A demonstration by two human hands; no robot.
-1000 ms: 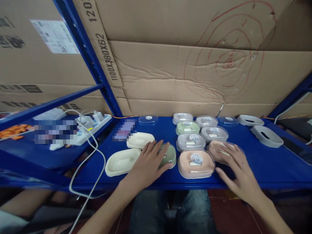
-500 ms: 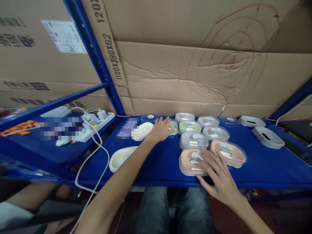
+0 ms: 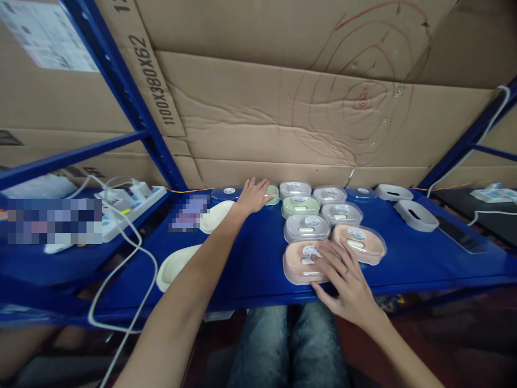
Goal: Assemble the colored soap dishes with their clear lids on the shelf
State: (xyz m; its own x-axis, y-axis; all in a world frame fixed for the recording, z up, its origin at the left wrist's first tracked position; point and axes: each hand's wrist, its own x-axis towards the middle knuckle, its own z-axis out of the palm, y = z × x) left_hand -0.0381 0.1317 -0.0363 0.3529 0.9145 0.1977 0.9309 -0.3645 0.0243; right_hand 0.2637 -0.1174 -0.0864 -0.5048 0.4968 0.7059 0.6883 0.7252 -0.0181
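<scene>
My left hand [image 3: 253, 195] reaches to the back of the blue shelf, its fingers spread over a small green box [image 3: 273, 194] that it partly covers. My right hand [image 3: 343, 277] lies with fingers apart on the front peach box [image 3: 297, 267], thumb at its near edge. Like its neighbours, this oval box has a clear lid, a round sticker and a pale handle-like piece on top. A second peach box [image 3: 369, 246] sits just behind my right fingers. Grey boxes [image 3: 306, 228] and another green box [image 3: 299, 207] stand in rows behind.
Two cream oval trays [image 3: 216, 216] lie left, one partly under my forearm. Clear lids [image 3: 361, 194] rest at the back. Grey slotted covers [image 3: 416, 215] are at right, near a dark phone-like slab [image 3: 460, 235]. A white cable [image 3: 155, 269] loops from a power strip [image 3: 133, 213].
My left hand and the green box under it have shifted toward the back cardboard. My right hand stays on the front peach box. The view has turned a little to the right.
</scene>
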